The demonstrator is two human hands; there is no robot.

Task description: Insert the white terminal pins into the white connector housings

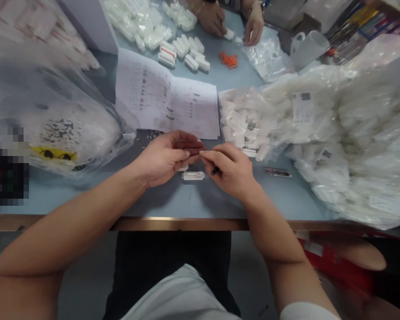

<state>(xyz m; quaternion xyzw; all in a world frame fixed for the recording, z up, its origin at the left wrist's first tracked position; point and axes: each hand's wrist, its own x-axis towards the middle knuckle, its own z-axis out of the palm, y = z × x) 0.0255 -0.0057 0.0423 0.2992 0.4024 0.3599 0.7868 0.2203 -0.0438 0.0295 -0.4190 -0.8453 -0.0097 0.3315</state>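
My left hand (168,155) and my right hand (228,169) meet over the blue table (173,200), fingertips touching. The left hand's fingers are curled, pinching something too small to make out. In my right hand's closed fingers sits a thin dark tool (215,170), its tip poking out below the palm. A small white connector (193,176) lies on the table just under both hands. A second white piece (183,168) peeks out from beneath the left fingers.
Printed paper sheets (166,98) lie beyond my hands. Big clear bags of white parts (336,129) fill the right; another bag (59,124) sits left. Metal tweezers (277,172) lie at right. Another person's hands (233,20) work across the table near orange pieces (229,60) and white connectors (183,49).
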